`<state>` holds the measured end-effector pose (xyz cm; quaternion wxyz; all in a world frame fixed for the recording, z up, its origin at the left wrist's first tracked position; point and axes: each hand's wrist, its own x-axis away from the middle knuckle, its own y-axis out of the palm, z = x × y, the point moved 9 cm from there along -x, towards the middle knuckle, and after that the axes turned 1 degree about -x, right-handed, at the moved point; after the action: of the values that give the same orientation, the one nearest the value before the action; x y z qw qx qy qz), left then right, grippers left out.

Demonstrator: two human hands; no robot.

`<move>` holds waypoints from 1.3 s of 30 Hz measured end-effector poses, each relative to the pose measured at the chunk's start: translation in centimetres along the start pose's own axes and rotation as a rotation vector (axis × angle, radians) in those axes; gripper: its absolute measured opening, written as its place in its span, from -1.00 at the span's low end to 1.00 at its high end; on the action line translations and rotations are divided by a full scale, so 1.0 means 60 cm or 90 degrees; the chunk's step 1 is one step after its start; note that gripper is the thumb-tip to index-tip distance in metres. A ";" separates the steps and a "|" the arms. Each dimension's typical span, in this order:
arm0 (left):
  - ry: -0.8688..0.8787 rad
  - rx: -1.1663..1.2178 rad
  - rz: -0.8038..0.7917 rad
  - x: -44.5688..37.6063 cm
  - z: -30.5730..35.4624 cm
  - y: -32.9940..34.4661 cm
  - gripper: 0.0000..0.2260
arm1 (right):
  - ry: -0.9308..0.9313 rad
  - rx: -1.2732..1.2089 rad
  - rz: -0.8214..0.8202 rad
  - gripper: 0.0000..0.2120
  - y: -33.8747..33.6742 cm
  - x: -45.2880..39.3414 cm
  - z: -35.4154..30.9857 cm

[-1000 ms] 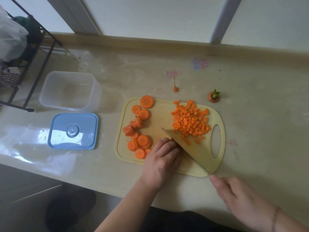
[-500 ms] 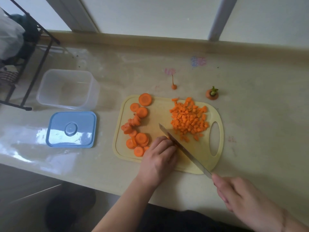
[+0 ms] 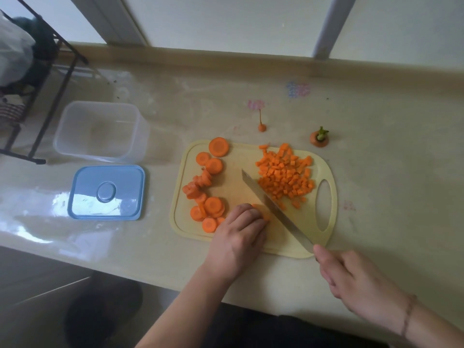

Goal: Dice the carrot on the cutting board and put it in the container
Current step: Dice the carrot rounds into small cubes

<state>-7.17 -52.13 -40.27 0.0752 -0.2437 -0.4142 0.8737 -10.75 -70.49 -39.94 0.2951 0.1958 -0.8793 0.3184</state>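
Carrot slice (image 3: 262, 212) at 6 o'clock on cutting board (image 3: 233, 187), mostly hidden under left hand (image 3: 237, 237); blurred. Knife (image 3: 273, 208) handle hidden inside right hand (image 3: 351, 280); blade edge resting against slice. Dice pile (image 3: 285, 175) at 2 o'clock on board; round slices (image 3: 207, 192) along 9 o'clock side. Bare strip of board between the two. Container (image 3: 100, 131) uncovered at 10 o'clock off board, lid (image 3: 108, 193) just beside it. Carrot top (image 3: 319, 139) and tip (image 3: 262, 126) on counter (image 3: 389, 172) past far edge. Left fingers curled down, pinning slice. Right hand wrapped round handle, forefinger extended toward blade.
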 end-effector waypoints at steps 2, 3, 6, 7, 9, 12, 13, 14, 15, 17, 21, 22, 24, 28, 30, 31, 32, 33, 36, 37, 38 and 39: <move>-0.003 -0.001 0.006 0.001 -0.002 -0.003 -0.88 | 0.005 -0.005 -0.012 -0.15 0.000 0.011 0.006; -0.008 0.000 0.010 0.001 -0.004 -0.005 -0.86 | 0.004 -0.007 -0.020 -0.15 0.002 0.016 0.008; -0.015 0.009 0.013 -0.003 -0.006 -0.007 -0.78 | 0.008 0.002 -0.036 -0.12 0.007 0.030 0.014; -0.015 0.012 0.011 -0.003 -0.006 -0.007 -0.77 | 0.015 0.014 -0.035 -0.09 0.006 0.034 0.016; -0.017 0.016 0.009 0.000 -0.008 -0.005 -0.77 | 0.027 0.028 -0.024 -0.06 0.005 0.035 0.020; -0.027 0.013 0.013 0.004 -0.013 -0.003 -0.84 | 0.025 0.050 -0.009 -0.10 0.016 0.021 0.017; -0.030 0.010 0.014 0.006 -0.014 -0.002 -0.86 | 0.023 0.058 -0.005 -0.13 0.020 0.013 0.012; -0.033 0.007 0.014 0.006 -0.014 -0.001 -0.88 | 0.016 0.062 -0.001 -0.15 0.023 0.004 0.003; -0.034 0.003 0.013 0.006 -0.013 0.000 -0.89 | 0.006 0.060 -0.001 -0.19 0.026 -0.004 -0.007; -0.028 -0.001 0.012 0.004 -0.012 -0.003 -0.90 | -0.011 0.026 -0.005 -0.29 0.026 -0.012 -0.024; -0.010 0.007 0.016 0.003 -0.008 -0.013 -0.80 | 0.027 -0.051 -0.018 -0.43 0.015 0.004 -0.022; -0.006 0.007 0.019 0.005 -0.007 -0.016 -0.81 | 0.032 -0.062 -0.022 -0.42 0.014 0.010 -0.019; -0.002 -0.002 0.020 0.011 -0.008 -0.019 -0.86 | 0.023 -0.061 -0.024 -0.33 0.015 0.019 -0.014; 0.003 -0.009 0.007 0.010 -0.009 -0.018 -0.86 | 0.002 -0.005 -0.029 -0.13 0.023 0.028 0.003; -0.001 0.000 -0.002 0.008 -0.011 -0.015 -0.83 | 0.009 0.010 -0.036 -0.09 0.027 0.030 0.010; -0.006 0.001 -0.004 0.008 -0.012 -0.013 -0.83 | 0.014 0.010 -0.039 -0.08 0.028 0.030 0.013; -0.012 0.001 -0.005 0.008 -0.014 -0.012 -0.84 | 0.017 0.011 -0.038 -0.07 0.029 0.031 0.015; -0.020 0.003 -0.003 0.009 -0.016 -0.011 -0.84 | 0.021 0.016 -0.036 -0.07 0.030 0.031 0.016; -0.036 0.008 0.006 0.011 -0.017 -0.010 -0.84 | 0.027 0.048 -0.025 -0.08 0.035 0.023 0.014; -0.040 0.008 0.008 0.011 -0.016 -0.010 -0.85 | 0.023 0.058 -0.017 -0.09 0.037 0.017 0.009; -0.041 0.008 0.010 0.011 -0.016 -0.010 -0.86 | 0.014 0.062 -0.010 -0.11 0.039 0.009 0.003; -0.041 0.007 0.011 0.010 -0.015 -0.010 -0.86 | 0.002 0.059 -0.005 -0.15 0.040 0.001 -0.005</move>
<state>-7.32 -50.92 -40.53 0.0557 -0.2186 -0.4099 0.8838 -11.96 -68.57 -40.75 0.2887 0.2121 -0.8624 0.3577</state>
